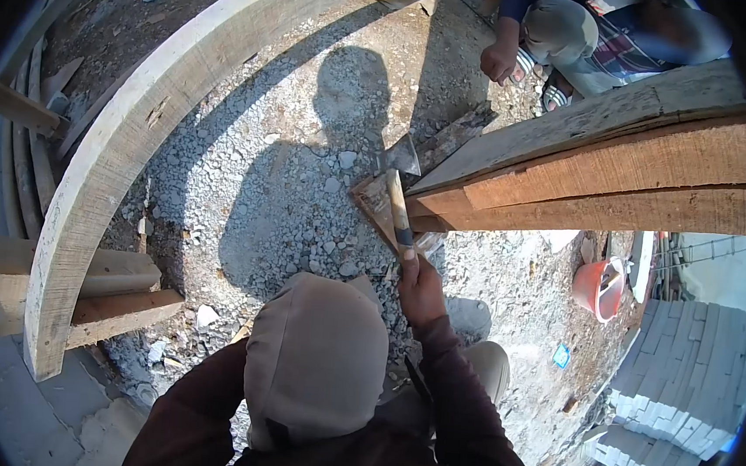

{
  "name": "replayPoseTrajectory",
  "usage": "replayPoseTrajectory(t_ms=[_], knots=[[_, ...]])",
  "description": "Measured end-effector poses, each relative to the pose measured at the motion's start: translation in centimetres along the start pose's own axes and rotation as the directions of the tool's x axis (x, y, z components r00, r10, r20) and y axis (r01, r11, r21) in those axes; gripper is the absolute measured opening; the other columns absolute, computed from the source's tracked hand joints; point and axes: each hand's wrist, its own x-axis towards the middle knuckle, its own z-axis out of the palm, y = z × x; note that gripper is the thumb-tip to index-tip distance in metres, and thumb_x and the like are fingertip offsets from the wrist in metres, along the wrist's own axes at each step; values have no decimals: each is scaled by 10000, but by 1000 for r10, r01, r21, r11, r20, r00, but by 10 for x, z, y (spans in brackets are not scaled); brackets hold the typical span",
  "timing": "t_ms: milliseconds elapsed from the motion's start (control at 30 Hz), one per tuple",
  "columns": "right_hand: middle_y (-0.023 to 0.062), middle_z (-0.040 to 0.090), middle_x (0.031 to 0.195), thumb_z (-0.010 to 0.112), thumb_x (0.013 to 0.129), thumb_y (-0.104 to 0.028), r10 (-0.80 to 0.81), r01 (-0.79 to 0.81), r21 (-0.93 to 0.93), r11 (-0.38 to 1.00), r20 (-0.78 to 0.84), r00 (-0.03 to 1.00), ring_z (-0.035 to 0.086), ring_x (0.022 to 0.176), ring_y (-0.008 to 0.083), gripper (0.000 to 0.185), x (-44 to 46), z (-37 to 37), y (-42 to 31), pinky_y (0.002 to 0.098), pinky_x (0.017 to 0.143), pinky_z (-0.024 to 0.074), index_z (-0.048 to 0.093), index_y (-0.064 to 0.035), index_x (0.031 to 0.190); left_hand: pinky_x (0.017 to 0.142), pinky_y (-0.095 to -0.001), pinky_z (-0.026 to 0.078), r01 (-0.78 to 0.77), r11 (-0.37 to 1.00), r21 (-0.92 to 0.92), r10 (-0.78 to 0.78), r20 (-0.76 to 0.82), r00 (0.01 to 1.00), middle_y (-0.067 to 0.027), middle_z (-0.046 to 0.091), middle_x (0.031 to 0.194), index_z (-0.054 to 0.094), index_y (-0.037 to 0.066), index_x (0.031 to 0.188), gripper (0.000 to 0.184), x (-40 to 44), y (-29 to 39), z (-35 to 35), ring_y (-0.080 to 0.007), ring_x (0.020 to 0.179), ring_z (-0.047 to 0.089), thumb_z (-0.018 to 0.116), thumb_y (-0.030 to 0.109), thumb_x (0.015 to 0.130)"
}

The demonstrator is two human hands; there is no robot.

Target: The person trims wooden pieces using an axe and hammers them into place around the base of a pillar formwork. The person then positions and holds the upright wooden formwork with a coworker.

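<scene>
My right hand (pixel 422 291) is closed around the lower end of a hatchet (pixel 398 209). The tool has a pale wooden handle with a dark band, and its flat grey blade points away from me. Its head is beside the near end of a thick wooden beam (pixel 605 177), close to a piece of wood on the gravel; I cannot tell whether it touches either. My left sleeve (pixel 193 407) shows at the lower left, but the left hand is hidden behind the cap (pixel 315 360).
A curved wooden piece (pixel 127 135) arches along the left, near stacked timbers (pixel 116 274). Another person's hand (pixel 498 61) is beyond the beam at the top right. A red bucket (pixel 592 288) and stacked pale blocks (pixel 686 372) stand at the right. Loose stones cover the ground.
</scene>
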Motion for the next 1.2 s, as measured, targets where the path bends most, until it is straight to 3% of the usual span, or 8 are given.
replayPoseTrajectory(t_ms=[233,400,733,800,867,900,967,1200], knots=[[52,469,684,506,738,-905,-180,458,551,698,-484,857,460,514,172,866,-8,-66,-130,285,425,331,497,-63,941,643,-333,525,-6,999,-45,8,41,999,-76,657,744,654,11,913,253,3,-1,11,-192,710,652,617,261,908],[117,523,707,570,811,-787,-297,593,550,588,-536,791,549,557,217,814,-23,-57,-110,313,450,455,495,3,994,647,-341,528,-9,999,-53,13,90,996,-80,659,744,654,12,911,260,5,1,15,-201,715,656,615,269,904],[78,461,716,457,867,-801,-499,755,492,434,-566,656,485,534,192,755,-7,-68,-139,336,499,431,481,-55,982,655,-358,534,14,998,-65,-6,114,993,-90,665,746,656,13,906,276,1,-3,25,-219,724,665,612,284,898],[68,497,708,434,894,-782,-476,738,452,501,-568,671,484,531,185,723,0,-51,-113,326,510,415,475,-60,904,656,-361,535,13,998,-65,-5,113,994,-92,666,746,656,13,905,279,1,-2,20,-223,726,667,612,288,897],[83,497,641,430,967,-670,-262,279,214,936,-102,960,483,518,221,662,-8,-11,0,360,524,412,514,-27,832,658,-364,537,15,999,-52,-9,113,994,-94,667,746,657,13,904,282,-1,-2,16,-227,728,669,611,291,896],[154,518,593,398,1034,-529,27,-34,-48,998,-142,989,520,535,310,629,-6,32,51,424,551,421,549,22,770,659,-366,537,12,999,-34,-9,99,995,-95,667,746,657,13,904,283,1,-2,7,-228,729,670,611,292,895],[252,589,688,394,1066,-392,234,-223,-154,962,58,970,555,615,403,516,4,25,59,482,597,433,574,49,868,660,-369,538,11,1000,2,-11,68,998,-97,668,746,657,13,903,286,0,-1,-2,-232,731,672,610,295,894],[242,619,734,432,1044,-409,-9,19,138,990,-68,998,601,740,506,433,-5,-6,-9,519,629,457,545,8,1021,666,-381,543,24,1000,17,-25,44,999,-104,672,747,658,14,900,297,-2,5,-3,-245,737,678,608,307,889]])
